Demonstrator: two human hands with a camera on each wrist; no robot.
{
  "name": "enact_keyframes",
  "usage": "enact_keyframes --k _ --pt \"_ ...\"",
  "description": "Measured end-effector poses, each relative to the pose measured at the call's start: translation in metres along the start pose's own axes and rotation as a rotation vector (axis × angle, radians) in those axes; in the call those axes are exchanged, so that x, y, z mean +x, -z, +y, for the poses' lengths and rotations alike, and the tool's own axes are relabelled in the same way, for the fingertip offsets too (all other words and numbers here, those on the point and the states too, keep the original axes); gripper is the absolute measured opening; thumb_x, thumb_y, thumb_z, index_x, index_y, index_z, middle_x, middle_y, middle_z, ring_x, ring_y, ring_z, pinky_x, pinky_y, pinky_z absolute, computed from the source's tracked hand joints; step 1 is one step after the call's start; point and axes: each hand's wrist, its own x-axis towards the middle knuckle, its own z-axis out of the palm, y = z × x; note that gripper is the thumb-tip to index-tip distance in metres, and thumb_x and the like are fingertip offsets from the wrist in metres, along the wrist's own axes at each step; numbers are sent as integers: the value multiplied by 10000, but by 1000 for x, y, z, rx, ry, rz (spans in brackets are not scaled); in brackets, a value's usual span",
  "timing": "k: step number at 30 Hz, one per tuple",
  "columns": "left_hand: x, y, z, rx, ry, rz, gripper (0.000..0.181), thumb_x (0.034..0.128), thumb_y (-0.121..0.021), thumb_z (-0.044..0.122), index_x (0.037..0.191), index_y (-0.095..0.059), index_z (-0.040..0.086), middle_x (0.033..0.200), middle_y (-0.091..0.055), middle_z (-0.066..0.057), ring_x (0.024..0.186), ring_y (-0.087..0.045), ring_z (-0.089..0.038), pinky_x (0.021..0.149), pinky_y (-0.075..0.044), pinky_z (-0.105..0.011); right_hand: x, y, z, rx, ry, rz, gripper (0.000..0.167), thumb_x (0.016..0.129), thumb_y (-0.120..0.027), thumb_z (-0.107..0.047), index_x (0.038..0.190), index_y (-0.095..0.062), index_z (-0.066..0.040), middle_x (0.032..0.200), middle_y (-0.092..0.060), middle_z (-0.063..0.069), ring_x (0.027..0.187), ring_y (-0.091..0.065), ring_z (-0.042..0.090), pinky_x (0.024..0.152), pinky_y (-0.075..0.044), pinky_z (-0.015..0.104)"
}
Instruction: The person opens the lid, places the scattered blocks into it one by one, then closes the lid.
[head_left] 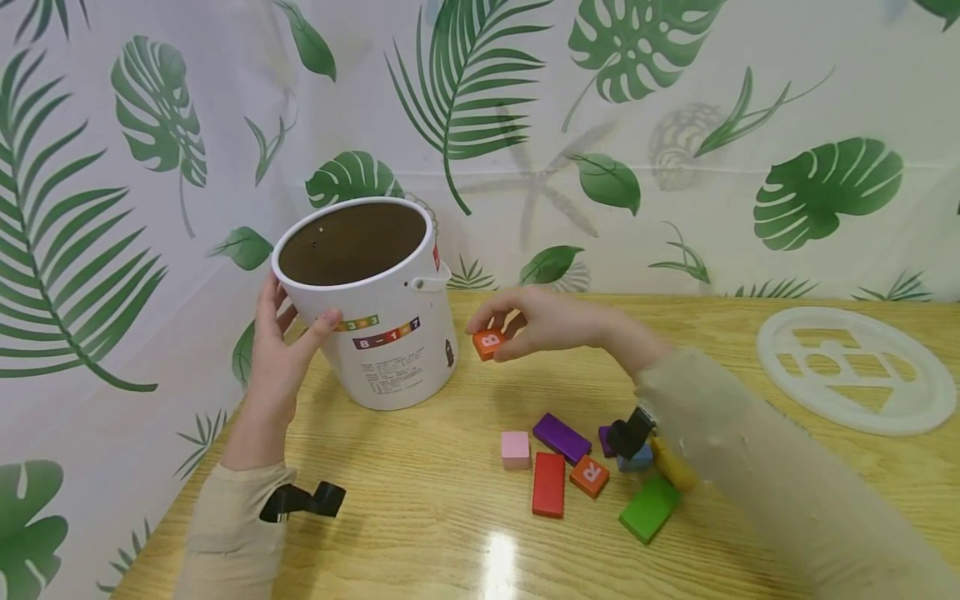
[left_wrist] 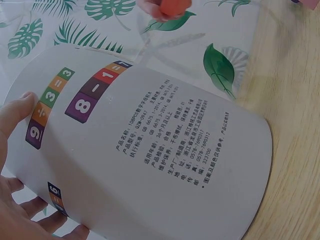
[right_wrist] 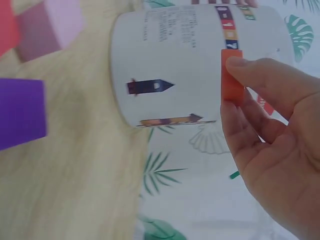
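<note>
A white bucket point(head_left: 390, 358) with printed sums stands at the back left of the table, its mouth tipped a little toward the camera. My left hand point(head_left: 281, 358) grips its left side, thumb on the front and fingers round the far side; the left wrist view shows the thumb and fingers on the bucket point(left_wrist: 165, 150). Just right of the bucket, my right hand point(head_left: 532, 321) pinches an orange block point(head_left: 489, 342) marked with a B, held above the table. In the right wrist view, thumb and fingers point(right_wrist: 240, 130) hold the orange block point(right_wrist: 232, 77) by its edges.
Several blocks lie at the centre right: a pink cube point(head_left: 515, 450), a purple block point(head_left: 562, 438), a red block point(head_left: 548, 485), an orange R block point(head_left: 590, 477), a green block point(head_left: 650, 509), and blue and yellow ones partly under my right sleeve. A white disc point(head_left: 776, 367) with cut-outs lies right.
</note>
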Motion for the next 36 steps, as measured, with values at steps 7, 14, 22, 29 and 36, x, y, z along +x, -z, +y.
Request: enact_keyframes --k 7,14,22,29,36 --pt "2 1 -2 -2 8 -3 916 866 -708 283 1532 -82 337 1567 -132 17 1404 -172 -283 1072 -261 -575 8 13 -20 -47 9 51 324 820 -729 -34 1134 -653 -48 1068 -629 29 975 -556 204 862 -511 326" --pt "1 0 -1 3 8 3 904 865 -709 299 1524 -93 366 1563 -142 34 1403 -179 -273 1072 -267 -568 18 26 -40 -51 7 93 354 827 -724 -41 1169 -633 -34 1079 -622 35 998 -556 192 885 -499 307" --pt "0 0 0 -2 9 5 891 860 -715 316 1516 -116 388 1557 -154 43 1397 -195 -263 1069 -289 -548 30 34 -59 -20 37 146 349 835 -709 -30 1173 -622 -14 1101 -616 47 1006 -557 193 875 -504 302" --pt "1 0 -2 -3 4 4 897 865 -710 294 1518 -102 385 1559 -148 40 1399 -187 -267 1069 -287 -552 44 35 -74 -8 33 216 345 861 -696 -56 1193 -604 -52 1160 -605 26 1041 -552 160 885 -495 271" --pt "0 0 -1 -7 3 4 891 868 -707 297 1521 -107 375 1558 -153 31 1396 -195 -266 1068 -293 -550 69 32 -86 -58 71 282 340 862 -694 -65 1192 -611 -60 1129 -609 -6 992 -555 125 857 -488 221"
